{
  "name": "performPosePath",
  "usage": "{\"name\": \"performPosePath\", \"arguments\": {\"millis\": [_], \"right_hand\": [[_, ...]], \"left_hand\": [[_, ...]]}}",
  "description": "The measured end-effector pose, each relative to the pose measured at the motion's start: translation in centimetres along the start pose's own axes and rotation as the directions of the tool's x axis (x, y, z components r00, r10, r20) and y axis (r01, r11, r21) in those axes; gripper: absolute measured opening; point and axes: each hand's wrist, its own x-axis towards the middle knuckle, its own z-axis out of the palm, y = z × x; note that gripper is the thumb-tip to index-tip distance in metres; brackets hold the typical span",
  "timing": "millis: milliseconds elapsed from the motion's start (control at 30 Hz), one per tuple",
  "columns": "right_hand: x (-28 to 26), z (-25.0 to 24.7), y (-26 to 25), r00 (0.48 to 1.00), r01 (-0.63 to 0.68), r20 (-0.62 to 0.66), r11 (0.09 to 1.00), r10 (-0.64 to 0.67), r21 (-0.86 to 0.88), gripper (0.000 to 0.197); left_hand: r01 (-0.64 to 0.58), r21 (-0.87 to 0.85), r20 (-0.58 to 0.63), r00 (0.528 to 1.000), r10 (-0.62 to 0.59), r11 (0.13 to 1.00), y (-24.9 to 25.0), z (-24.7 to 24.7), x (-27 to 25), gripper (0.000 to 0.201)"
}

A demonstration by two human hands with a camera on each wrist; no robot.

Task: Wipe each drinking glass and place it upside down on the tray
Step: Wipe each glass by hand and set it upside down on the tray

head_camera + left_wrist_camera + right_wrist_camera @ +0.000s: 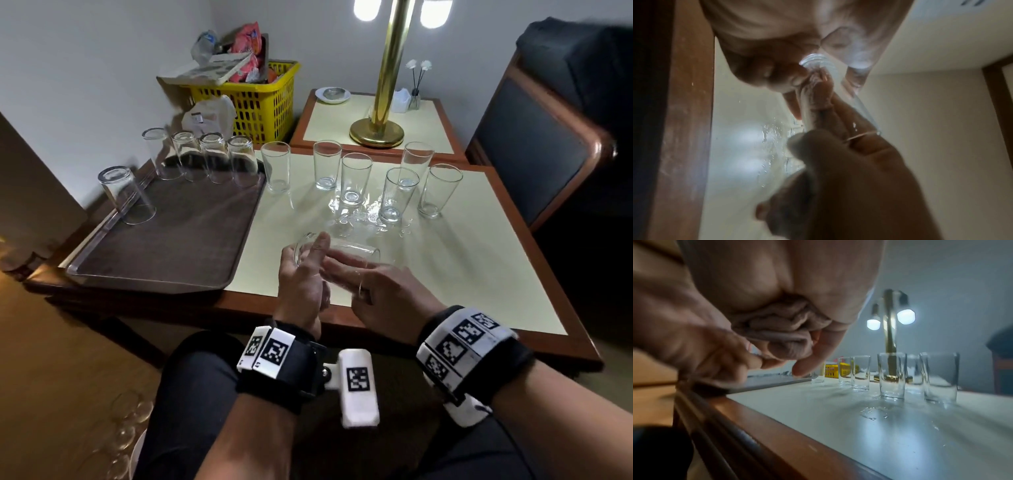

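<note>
glass point(342, 251): clear, sideways | left hand point(301, 277) cradles it | right hand point(383, 291) grips it

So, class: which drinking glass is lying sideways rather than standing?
The glass held in both hands near the table's front edge; every other glass stands, upright on the table or upside down on the tray.

Clear glossy glasses point(356, 180), matt brown plastic tray point(178, 240), polished brass lamp point(387, 78).

Dim room, glaring lamp point(388, 68), blurred wrist views
</note>
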Motion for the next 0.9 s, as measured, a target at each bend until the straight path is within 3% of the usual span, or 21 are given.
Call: {"name": "performPosePath", "arguments": {"millis": [67, 133, 167, 200, 233, 267, 300, 333, 367, 400, 467, 533, 567, 600, 633, 667, 700, 733, 767, 833, 900], "right_hand": [[0.1, -0.3, -0.4, 0.998, -0.067, 0.006, 0.963, 0.068, 0.262, 0.078], [0.4, -1.4, -0.9, 0.971, -0.24, 0.166, 0.725, 0.174, 0.645, 0.071], [0.4, -2.1, -1.0, 0.954, -0.299, 0.239, 0.594, 0.18, 0.747, 0.067], [0.4, -2.5, -1.0, 0.949, -0.315, 0.262, 0.568, 0.176, 0.76, 0.065], [0.4, -2.7, -0.7, 0.958, -0.286, 0.224, 0.654, 0.179, 0.701, 0.067], [0.5, -2.6, -0.5, 0.98, -0.197, 0.133, 0.836, 0.149, 0.512, 0.072], [0.6, -2.4, -0.6, 0.995, -0.075, 0.072, 0.978, 0.062, 0.193, 0.078], [0.5, -1.8, -0.3, 0.997, 0.035, 0.065, 0.995, -0.03, -0.089, 0.084], [0.4, -1.5, -0.2, 0.996, 0.085, 0.057, 0.98, -0.076, -0.181, 0.088], [0.4, -1.5, -0.2, 0.995, 0.093, 0.055, 0.989, -0.087, -0.118, 0.089], [0.6, -2.0, -0.6, 0.997, -0.017, 0.078, 0.954, -0.007, 0.3, 0.085], [0.7, -2.5, -1.3, 0.969, -0.216, 0.238, 0.698, 0.067, 0.683, 0.075], [0.7, -2.8, -1.3, 0.958, -0.269, 0.276, 0.603, 0.084, 0.751, 0.071], [0.7, -3.0, -1.2, 0.962, -0.262, 0.248, 0.646, 0.114, 0.717, 0.071], [0.6, -2.9, -1.0, 0.982, -0.173, 0.161, 0.819, 0.099, 0.548, 0.073], [0.7, -2.7, -1.2, 0.994, -0.064, 0.107, 0.963, 0.036, 0.264, 0.078], [0.9, -2.2, -1.1, 0.994, 0.001, 0.113, 1.0, -0.003, 0.017, 0.084], [0.8, -1.8, -1.0, 0.993, 0.048, 0.115, 0.992, -0.035, -0.118, 0.091], [0.8, -1.8, -0.9, 0.992, 0.068, 0.112, 0.995, -0.059, -0.075, 0.095], [0.9, -2.0, -1.2, 0.994, -0.037, 0.111, 0.94, -0.001, 0.34, 0.088], [1.4, -2.2, -1.7, 0.958, -0.261, 0.269, 0.694, 0.099, 0.671, 0.072]], "left_hand": [[-0.06, -0.079, 0.049, 0.997, 0.064, 0.995, 0.0, 0.3, -0.2, 0.04], [-0.096, -0.147, 0.114, 0.987, 0.113, 0.985, 0.0, 0.3, -0.5, 0.044], [-0.105, -0.135, 0.146, 0.981, 0.125, 0.985, 0.1, 0.3, -0.5, 0.046], [-0.106, -0.099, 0.163, 0.979, 0.121, 0.989, 0.4, 0.3, -0.4, 0.048], [-0.098, -0.057, 0.147, 0.983, 0.106, 0.994, 0.7, 0.4, -0.3, 0.05], [-0.087, -0.024, 0.104, 0.991, 0.089, 0.996, 1.1, 0.5, -0.1, 0.052], [-0.081, -0.015, 0.057, 0.995, 0.082, 0.997, 1.5, 0.6, 0.1, 0.054], [-0.078, -0.024, 0.027, 0.997, 0.079, 0.997, 1.7, 0.9, 0.2, 0.054], [-0.086, -0.037, 0.012, 0.996, 0.086, 0.996, 1.7, 1.0, 0.2, 0.051], [-0.108, -0.047, 0.013, 0.994, 0.108, 0.993, 1.7, 1.2, 0.1, 0.046], [-0.163, -0.09, 0.037, 0.985, 0.167, 0.982, 1.3, 1.3, -0.3, 0.043], [-0.186, -0.1, 0.085, 0.977, 0.195, 0.977, 1.2, 1.1, -0.4, 0.043], [-0.174, -0.087, 0.111, 0.977, 0.183, 0.981, 1.3, 0.9, -0.4, 0.044], [-0.136, -0.065, 0.117, 0.983, 0.143, 0.989, 1.4, 0.9, -0.4, 0.046], [-0.085, -0.042, 0.092, 0.992, 0.088, 0.995, 1.6, 1.0, -0.4, 0.049], [-0.052, -0.039, 0.06, 0.997, 0.054, 0.998, 1.7, 1.2, -0.5, 0.051], [-0.049, -0.049, 0.037, 0.998, 0.051, 0.998, 1.8, 1.4, -0.5, 0.051], [-0.062, -0.064, 0.026, 0.998, 0.064, 0.996, 1.7, 1.5, -0.6, 0.049], [-0.088, -0.079, 0.023, 0.996, 0.09, 0.993, 1.7, 1.7, -0.7, 0.046], [-0.164, -0.121, 0.037, 0.985, 0.169, 0.979, 1.7, 1.7, -0.8, 0.046], [-0.213, -0.146, 0.105, 0.968, 0.229, 0.966, 1.8, 1.1, -0.7, 0.046]]}}
